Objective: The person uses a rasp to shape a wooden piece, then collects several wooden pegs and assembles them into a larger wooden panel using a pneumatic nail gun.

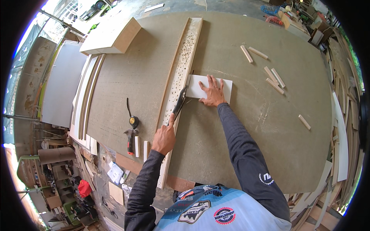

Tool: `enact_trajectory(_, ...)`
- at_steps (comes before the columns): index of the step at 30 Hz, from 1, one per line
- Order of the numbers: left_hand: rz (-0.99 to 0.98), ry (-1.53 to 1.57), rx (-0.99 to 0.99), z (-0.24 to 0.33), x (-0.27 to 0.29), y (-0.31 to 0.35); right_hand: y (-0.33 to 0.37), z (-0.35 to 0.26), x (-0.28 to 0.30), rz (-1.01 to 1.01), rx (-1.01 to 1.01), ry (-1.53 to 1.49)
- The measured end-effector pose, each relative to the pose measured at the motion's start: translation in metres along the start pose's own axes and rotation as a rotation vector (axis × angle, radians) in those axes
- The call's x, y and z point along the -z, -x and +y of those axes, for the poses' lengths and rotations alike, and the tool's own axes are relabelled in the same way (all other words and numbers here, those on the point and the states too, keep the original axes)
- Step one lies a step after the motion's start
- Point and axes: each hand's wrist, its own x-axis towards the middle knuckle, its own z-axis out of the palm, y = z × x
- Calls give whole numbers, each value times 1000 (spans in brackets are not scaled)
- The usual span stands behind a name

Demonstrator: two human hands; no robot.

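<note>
My left hand (164, 139) is closed around a long, narrow black hand tool (179, 102), whose exact kind does not show. The tool's far end meets the left edge of a white rectangular panel (196, 91). That panel lies flat against the right side of a long board dotted with many small dark holes (186, 46), and my left forearm crosses the board's near part. With fingers spread, my right hand (214, 93) presses down on the panel's top face.
A claw hammer (130, 140) and a tape measure (133, 121) lie at the left beside short white strips (145, 151). Several small wooden sticks (246, 54) are scattered at the right. A pale wooden box (111, 38) stands far left, near long strips (89, 96).
</note>
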Motion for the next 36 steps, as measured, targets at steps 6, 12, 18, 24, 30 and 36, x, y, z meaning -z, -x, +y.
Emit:
enact_trajectory(6,22,-8,-20,0,1,-11,-11,8,-1,19,5,11)
enact_trajectory(12,4,13,-14,4,7,-24,-21,15,-4,33,2,16)
enact_trajectory(18,11,-1,-38,3,13,-44,-32,25,4,45,7,-12)
enact_trajectory(24,30,8,-74,5,21,-72,-4,56,12,127,-95,-40)
enact_trajectory(30,87,-9,-130,15,33,-116,100,122,19,257,-188,-36)
enact_trajectory(36,-75,203,-79,37,75,-164,150,135,26,238,-248,-33)
